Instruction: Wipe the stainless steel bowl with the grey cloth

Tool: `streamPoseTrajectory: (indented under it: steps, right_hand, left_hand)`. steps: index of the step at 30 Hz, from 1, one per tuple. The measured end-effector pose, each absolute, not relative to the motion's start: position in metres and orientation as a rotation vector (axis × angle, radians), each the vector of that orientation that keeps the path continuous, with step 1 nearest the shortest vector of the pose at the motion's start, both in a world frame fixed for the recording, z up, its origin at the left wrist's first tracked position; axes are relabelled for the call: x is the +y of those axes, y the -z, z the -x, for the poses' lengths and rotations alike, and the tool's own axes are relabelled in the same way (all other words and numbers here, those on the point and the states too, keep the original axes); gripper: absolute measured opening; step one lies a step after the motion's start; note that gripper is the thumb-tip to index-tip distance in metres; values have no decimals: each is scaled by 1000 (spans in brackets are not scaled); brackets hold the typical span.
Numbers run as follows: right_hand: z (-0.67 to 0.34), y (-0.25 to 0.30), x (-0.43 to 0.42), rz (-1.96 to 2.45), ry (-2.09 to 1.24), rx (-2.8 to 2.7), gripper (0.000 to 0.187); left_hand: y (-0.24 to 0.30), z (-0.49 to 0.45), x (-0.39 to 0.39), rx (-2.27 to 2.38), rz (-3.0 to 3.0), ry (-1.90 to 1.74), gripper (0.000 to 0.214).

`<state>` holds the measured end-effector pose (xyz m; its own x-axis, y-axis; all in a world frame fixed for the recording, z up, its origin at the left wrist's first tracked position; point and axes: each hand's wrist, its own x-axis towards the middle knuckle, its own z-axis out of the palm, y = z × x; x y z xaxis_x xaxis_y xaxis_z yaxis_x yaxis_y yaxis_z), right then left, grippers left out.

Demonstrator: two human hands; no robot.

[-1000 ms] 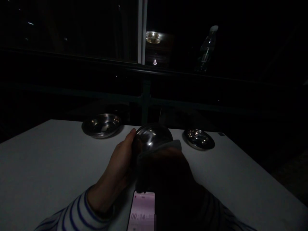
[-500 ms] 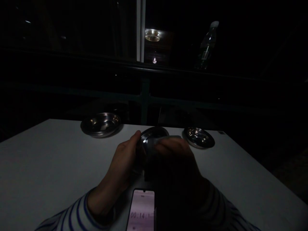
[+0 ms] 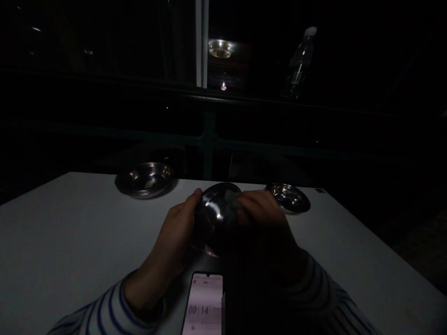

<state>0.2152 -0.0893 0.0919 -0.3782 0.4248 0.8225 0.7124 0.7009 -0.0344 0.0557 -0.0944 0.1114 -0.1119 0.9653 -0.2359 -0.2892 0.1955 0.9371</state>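
Observation:
My left hand (image 3: 178,228) is closed on the left rim of a shiny metal bowl (image 3: 209,218), its thumb along the upper edge. The bowl is tilted above the white table, with light glinting off its surface. My right hand (image 3: 261,214) is closed on a crumpled greyish cloth (image 3: 229,207), which touches the right side of the bowl. Deep shadow hides the lower part of my right hand and the bowl's lower right side.
A stack of metal bowls (image 3: 145,180) stands at the table's back left. Another metal bowl (image 3: 289,197) sits at the back right. A phone (image 3: 204,302) showing a timer lies in front of me on the white table (image 3: 87,232). Beyond the table is a plastic bottle (image 3: 300,65).
My right hand with the cloth has shifted slightly, uncovering more of the bowl's shiny surface. My left hand keeps its hold on the rim. The view has shifted slightly.

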Motion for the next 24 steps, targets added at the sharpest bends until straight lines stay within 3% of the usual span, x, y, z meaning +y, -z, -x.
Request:
streamPoseTrajectory:
  steps: [9,17,24]
  right_hand:
    - [-188,-78,-100,648,492,-2120,25]
    - [-220,-94,-85,871,348,-2000,18]
    - [-180,-66,-101,680,474,-2165,20]
  left_hand:
    - [-110,-54,-94,1171,-760,-1294,32]
    - [-110,-56,-94,1180,-740,-1280,32]
    - [-107,-54,-93,1217,-762,-1287,31]
